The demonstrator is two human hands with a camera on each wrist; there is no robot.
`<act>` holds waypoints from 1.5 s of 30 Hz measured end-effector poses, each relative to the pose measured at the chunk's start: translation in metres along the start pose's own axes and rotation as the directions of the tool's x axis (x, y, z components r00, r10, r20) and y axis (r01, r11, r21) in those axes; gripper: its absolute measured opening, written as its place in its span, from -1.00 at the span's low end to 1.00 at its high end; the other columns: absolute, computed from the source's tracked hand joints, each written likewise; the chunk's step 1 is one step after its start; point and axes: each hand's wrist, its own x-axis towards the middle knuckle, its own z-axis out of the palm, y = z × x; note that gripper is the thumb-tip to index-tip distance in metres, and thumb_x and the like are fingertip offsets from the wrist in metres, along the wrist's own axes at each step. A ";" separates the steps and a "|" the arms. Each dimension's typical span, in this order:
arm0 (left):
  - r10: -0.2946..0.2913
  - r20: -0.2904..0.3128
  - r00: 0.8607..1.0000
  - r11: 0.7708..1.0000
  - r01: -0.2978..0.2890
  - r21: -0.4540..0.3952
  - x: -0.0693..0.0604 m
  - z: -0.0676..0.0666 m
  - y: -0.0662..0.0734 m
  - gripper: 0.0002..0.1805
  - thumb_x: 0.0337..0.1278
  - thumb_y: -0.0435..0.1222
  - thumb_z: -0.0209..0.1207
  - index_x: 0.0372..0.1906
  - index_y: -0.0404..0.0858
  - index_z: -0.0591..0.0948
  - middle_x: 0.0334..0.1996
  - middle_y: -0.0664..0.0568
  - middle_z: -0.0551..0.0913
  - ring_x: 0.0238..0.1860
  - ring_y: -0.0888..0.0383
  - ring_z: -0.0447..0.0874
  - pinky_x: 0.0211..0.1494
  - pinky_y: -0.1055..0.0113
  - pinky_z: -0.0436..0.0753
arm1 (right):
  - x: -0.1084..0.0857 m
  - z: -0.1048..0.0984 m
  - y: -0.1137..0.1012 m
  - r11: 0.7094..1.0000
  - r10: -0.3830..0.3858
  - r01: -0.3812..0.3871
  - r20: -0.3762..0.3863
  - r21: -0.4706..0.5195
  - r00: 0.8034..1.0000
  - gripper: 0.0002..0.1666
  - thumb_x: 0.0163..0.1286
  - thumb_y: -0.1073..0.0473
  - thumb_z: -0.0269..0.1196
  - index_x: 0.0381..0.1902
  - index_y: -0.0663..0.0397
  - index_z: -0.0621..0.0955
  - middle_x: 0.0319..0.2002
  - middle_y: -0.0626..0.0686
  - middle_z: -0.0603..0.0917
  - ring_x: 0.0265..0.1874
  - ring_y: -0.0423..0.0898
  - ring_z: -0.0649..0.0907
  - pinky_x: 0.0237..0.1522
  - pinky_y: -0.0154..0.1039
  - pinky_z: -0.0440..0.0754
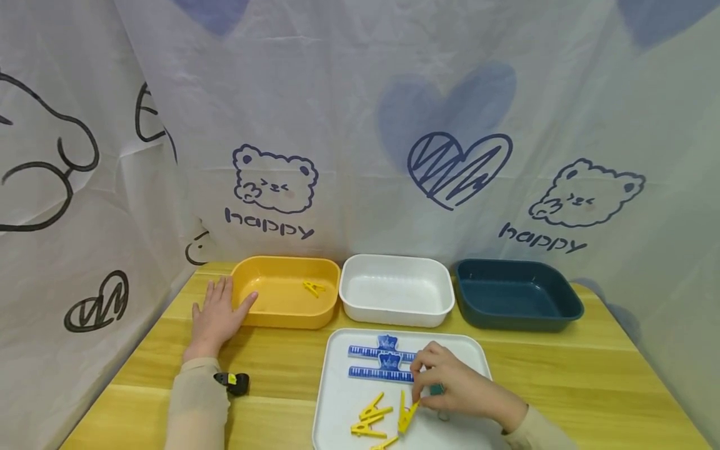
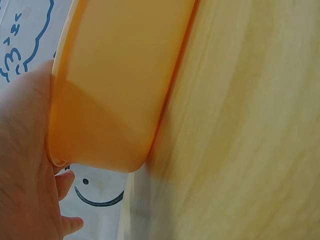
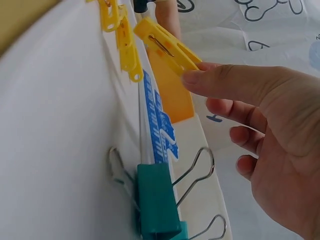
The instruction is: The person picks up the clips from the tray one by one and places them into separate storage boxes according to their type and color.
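My right hand point(image 1: 452, 384) pinches a yellow clothespin point(image 1: 407, 417) between thumb and index finger, just over the white tray point(image 1: 322, 397); its other fingers curl loosely in the right wrist view. Several more yellow clothespins point(image 1: 371, 427) lie on the tray beside it. Two blue piano-key-patterned clips point(image 1: 378, 374) are behind them. Under the right hand are teal binder clips point(image 3: 159, 200), mostly hidden from the head view. My left hand point(image 1: 215, 319) rests against the left end of the yellow bin point(image 1: 287, 320), fingers extended outside and thumb over the rim. One clothespin point(image 1: 314, 288) lies in that bin.
A white bin point(image 1: 396, 315) and a dark blue bin point(image 1: 517, 319) stand right of the yellow one, in a row at the back of the wooden table point(image 1: 275, 387). A printed cloth point(image 1: 360, 125) hangs close behind them. A black strap device point(image 1: 239, 383) is on the left wrist.
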 end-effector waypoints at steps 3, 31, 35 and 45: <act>0.005 -0.007 1.000 1.000 -0.005 -0.001 0.001 0.000 0.001 0.10 0.25 0.42 -0.33 0.55 -0.35 -0.15 0.54 -0.35 -0.15 0.55 -0.33 -0.34 0.39 -0.50 -0.27 | 0.005 -0.002 -0.002 1.000 -0.005 0.005 -0.025 -0.002 1.000 -0.89 0.20 0.04 0.41 -0.42 -0.38 0.69 -0.23 -0.31 0.48 -0.15 -0.34 0.32 -0.09 -0.35 0.43; 0.005 -0.005 1.000 1.000 -0.005 -0.009 -0.005 0.000 -0.001 0.08 0.28 0.39 -0.30 0.54 -0.37 -0.14 0.54 -0.36 -0.14 0.55 -0.34 -0.33 0.39 -0.50 -0.27 | 0.065 -0.004 -0.032 0.993 0.102 -0.110 -0.197 -0.030 0.975 -0.90 0.15 0.16 0.45 -0.42 -0.17 0.70 -0.28 -0.18 0.59 -0.20 -0.24 0.41 -0.11 -0.27 0.44; 0.006 -0.006 1.000 1.000 -0.006 -0.008 -0.005 0.000 -0.001 0.08 0.28 0.40 -0.30 0.54 -0.37 -0.14 0.54 -0.36 -0.15 0.55 -0.34 -0.33 0.38 -0.50 -0.27 | 0.075 -0.005 -0.035 0.988 0.150 -0.153 -0.205 -0.003 0.967 -0.91 0.17 0.17 0.43 -0.41 -0.15 0.70 -0.30 -0.18 0.56 -0.23 -0.25 0.38 -0.13 -0.30 0.41; 0.006 0.001 1.000 1.000 -0.006 -0.002 -0.001 -0.001 0.000 0.09 0.27 0.41 -0.31 0.55 -0.36 -0.15 0.54 -0.35 -0.17 0.55 -0.33 -0.36 0.39 -0.50 -0.29 | 0.104 0.000 -0.046 0.950 0.307 -0.272 -0.296 0.153 0.905 -0.92 0.18 0.20 0.42 -0.41 -0.11 0.70 -0.32 -0.18 0.55 -0.22 -0.22 0.37 -0.17 -0.31 0.38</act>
